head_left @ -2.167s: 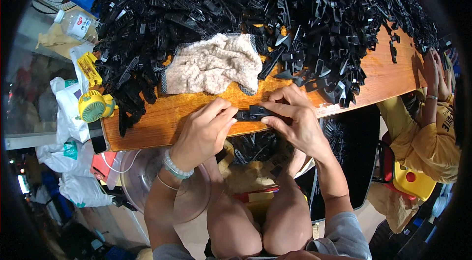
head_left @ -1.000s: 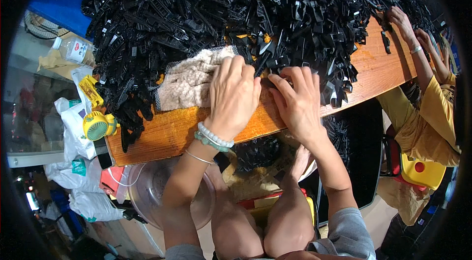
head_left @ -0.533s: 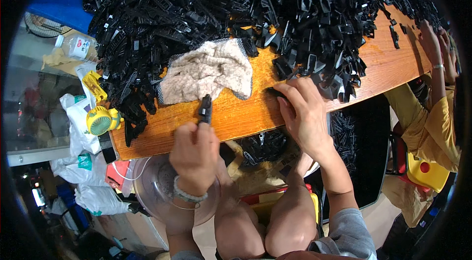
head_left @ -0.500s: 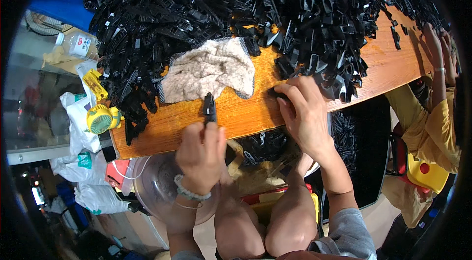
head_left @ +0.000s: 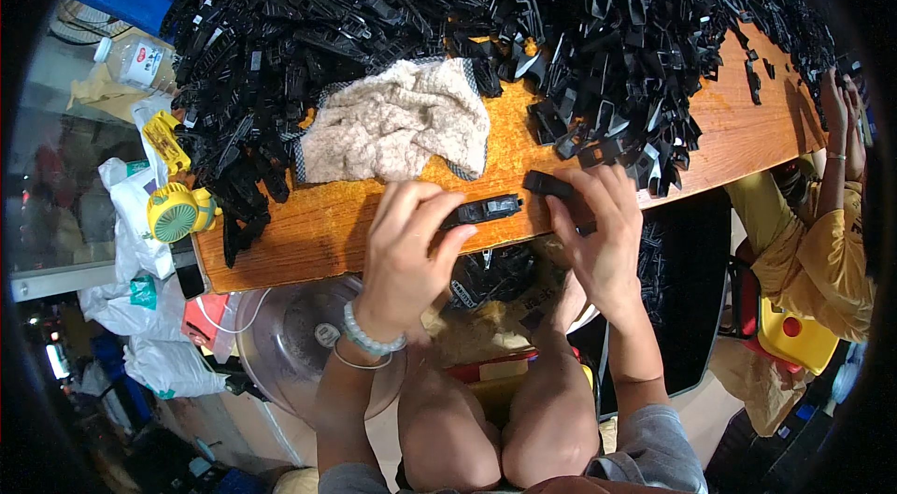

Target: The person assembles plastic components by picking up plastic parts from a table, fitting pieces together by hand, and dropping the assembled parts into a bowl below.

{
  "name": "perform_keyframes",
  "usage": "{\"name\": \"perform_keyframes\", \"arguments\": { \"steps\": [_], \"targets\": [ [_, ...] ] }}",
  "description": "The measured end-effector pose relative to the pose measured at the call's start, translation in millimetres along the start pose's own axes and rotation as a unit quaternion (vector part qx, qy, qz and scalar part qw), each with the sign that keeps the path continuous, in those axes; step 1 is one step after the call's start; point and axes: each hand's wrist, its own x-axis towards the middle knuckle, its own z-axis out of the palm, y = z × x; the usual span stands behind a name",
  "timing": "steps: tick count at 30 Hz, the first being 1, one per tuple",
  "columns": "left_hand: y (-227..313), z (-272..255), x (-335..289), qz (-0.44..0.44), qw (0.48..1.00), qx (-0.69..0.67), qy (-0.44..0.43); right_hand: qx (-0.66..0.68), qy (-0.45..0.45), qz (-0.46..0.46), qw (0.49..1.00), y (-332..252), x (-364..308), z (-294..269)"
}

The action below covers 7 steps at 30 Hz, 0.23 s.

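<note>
Over the front of the wooden table (head_left: pixel 308 246), my left hand (head_left: pixel 404 256) grips a long, narrow black plastic part (head_left: pixel 488 209) between thumb and fingers. Its free end points right. Facing it across a small gap, my right hand (head_left: pixel 605 237) pinches a shorter black plastic cap-like piece (head_left: pixel 548 184). The two pieces are apart. Behind my hands lies a crumpled cream cloth (head_left: pixel 397 125) with a checked edge. A big heap of black plastic parts (head_left: pixel 374 8) covers the back of the table.
A yellow handheld fan (head_left: pixel 177 214) sits by the left table corner, near white plastic bags (head_left: pixel 173 363). Below the edge are a clear round tub (head_left: pixel 280 358) and a black bin (head_left: pixel 691 298). Another person's hands (head_left: pixel 841 111) are at the far right, beside a yellow stool (head_left: pixel 794 335).
My left hand has turned its long black part from pointing away to pointing right. My right hand now holds the short piece off the tabletop, close to that part's end.
</note>
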Motion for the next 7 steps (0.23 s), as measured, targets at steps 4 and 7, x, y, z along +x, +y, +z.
{"name": "perform_keyframes", "arguments": {
  "steps": [4, 7],
  "targets": [
    [-8.0, -2.3, 0.0, -0.028, 0.999, -0.025, -0.014, 0.203, -0.059, 0.105, 0.972, -0.5, 2.8, -6.0],
    [-6.9, -5.1, 1.4, -0.028, 0.998, -0.029, -0.038, 0.225, -0.126, 0.094, 0.961, 1.2, 6.6, -6.2]
  ]
}}
